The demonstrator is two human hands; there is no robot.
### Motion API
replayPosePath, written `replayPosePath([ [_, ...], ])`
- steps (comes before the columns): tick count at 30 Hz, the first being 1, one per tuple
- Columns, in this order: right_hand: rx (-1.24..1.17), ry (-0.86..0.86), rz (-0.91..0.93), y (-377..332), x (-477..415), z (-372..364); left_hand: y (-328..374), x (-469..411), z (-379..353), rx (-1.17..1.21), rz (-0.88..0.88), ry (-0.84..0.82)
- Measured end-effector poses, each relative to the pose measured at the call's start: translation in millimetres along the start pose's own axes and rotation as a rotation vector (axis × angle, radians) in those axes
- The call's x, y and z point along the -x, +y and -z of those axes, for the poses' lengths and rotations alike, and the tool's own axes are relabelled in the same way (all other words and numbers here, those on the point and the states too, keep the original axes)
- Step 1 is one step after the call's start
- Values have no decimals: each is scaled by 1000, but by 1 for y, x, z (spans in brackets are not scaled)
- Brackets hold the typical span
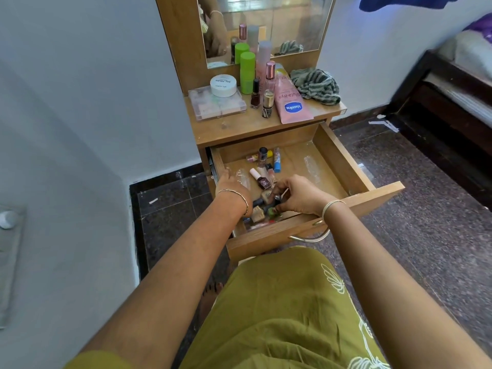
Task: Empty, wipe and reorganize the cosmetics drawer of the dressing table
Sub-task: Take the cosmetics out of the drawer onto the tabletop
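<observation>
A: Head view: looking down into the open drawer (343,155) of the dressing table, pulled well out toward the body.

B: Still holding plenty?

A: Yes. Lying loose along its left half, a scatter of small nail polish bottles (262,179), with a blue-capped tube (277,162) toward the back. Right half showing bare wood.

B: And the hands?

A: Right hand (298,194) reaching into the front left corner, fingers (278,199) pinching a small dark bottle (277,197) by its cap. Left hand (233,186) resting palm-down just beside the bottles, near the drawer's left wall, fingers loosely curled, seemingly gripping nothing.

B: Handling?

A: Probably light, hard and slick: small glass bodies, likely to roll or clink, and to chip if dropped. Best taking each around the body or cap, a few at a time, not scooping.

B: Going where?

A: Likely onto the surface (239,126) above, already carrying a pink lotion tube (291,101), green bottles (247,71), a white jar (223,85) on a clear box (217,103), and a striped cloth (316,85), presumably waiting for the wiping.

B: Progress?

A: Emptying partly done; wiping and sorting not yet begun.
</observation>
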State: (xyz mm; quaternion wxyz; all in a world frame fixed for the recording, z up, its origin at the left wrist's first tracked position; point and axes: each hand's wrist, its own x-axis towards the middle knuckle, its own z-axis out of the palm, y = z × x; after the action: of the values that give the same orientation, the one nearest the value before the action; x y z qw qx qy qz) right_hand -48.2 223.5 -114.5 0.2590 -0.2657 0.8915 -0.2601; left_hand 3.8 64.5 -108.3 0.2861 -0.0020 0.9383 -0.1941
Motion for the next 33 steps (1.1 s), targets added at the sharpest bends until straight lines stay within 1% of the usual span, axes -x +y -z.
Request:
replayPosePath([
  [5, 24, 112, 78, 5, -1, -3, 0, 0, 3, 29, -10, 16],
  [10, 30, 227, 79, 7, -2, -4, -2, -1, 1, 119, -22, 137],
  [12, -2, 266, 74, 8, -2, -5, -3, -2, 0, 247, -32, 207],
  [14, -33, 318, 71, 8, -1, -5, -7, -4, 1, 456, -43, 248],
  [17, -92, 390, 61, 9, 0, -5, -15, -3, -1, 789, -69, 245],
  [19, -112, 414, 62, 9, 1, -6, -18, -2, -3, 946, -76, 248],
  [23, -140, 433, 80, 7, 3, -5, -23, 2, -4, 1108, -49, 324],
  [26, -227, 508, 104, 2, 5, -3, -35, 7, 1, 1236, -53, 390],
  [29, -342, 607, 118, -12, 1, 3, -56, 15, 10, 1372, -64, 522],
  [33, -476, 660, 227, -51, -20, 27, -96, 18, 33, 1565, -29, 697],
])
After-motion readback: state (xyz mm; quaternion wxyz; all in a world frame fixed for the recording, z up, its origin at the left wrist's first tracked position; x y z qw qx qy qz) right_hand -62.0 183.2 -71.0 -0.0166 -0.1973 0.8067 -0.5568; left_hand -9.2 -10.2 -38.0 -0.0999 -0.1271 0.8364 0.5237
